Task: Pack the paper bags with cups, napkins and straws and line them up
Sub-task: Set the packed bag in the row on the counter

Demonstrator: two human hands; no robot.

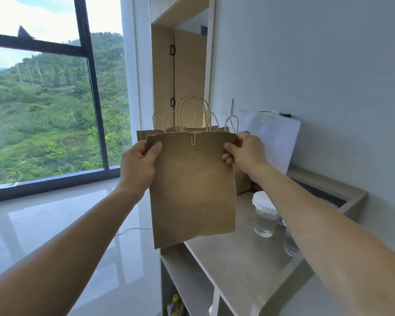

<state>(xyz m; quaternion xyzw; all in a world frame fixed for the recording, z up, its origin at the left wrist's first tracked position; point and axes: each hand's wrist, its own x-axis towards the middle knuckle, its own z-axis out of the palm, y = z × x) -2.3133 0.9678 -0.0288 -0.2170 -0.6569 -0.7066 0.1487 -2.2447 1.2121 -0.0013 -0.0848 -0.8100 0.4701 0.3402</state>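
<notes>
So the bag (192,190) is up in the air, flat and unopened, held by its two top corners. The left hand (138,165) pinches the top left corner and the right hand (244,151) the top right one. On both, the fingers (154,151) are clamped on the paper, thumb on the front face and the rest tucked behind or round the edge. The bag hangs straight down, its bottom edge just over the near end of the desk (237,258), not touching it as far as I can tell. One thin handle loop flops down over the front at the top.

Right behind it a row of other bags (243,183) stands upright at the far end of the desk, handles sticking up. Just right of the held bag sits a clear cup (263,215) with a white lid, and a second cup (290,242) is nearer, partly hidden by the right forearm. A white sheet (274,137) leans on the wall. Below the desk there's a shelf (185,267) with a bottle (175,304) under it. Big window (43,99) on the left, shiny floor (55,220).
</notes>
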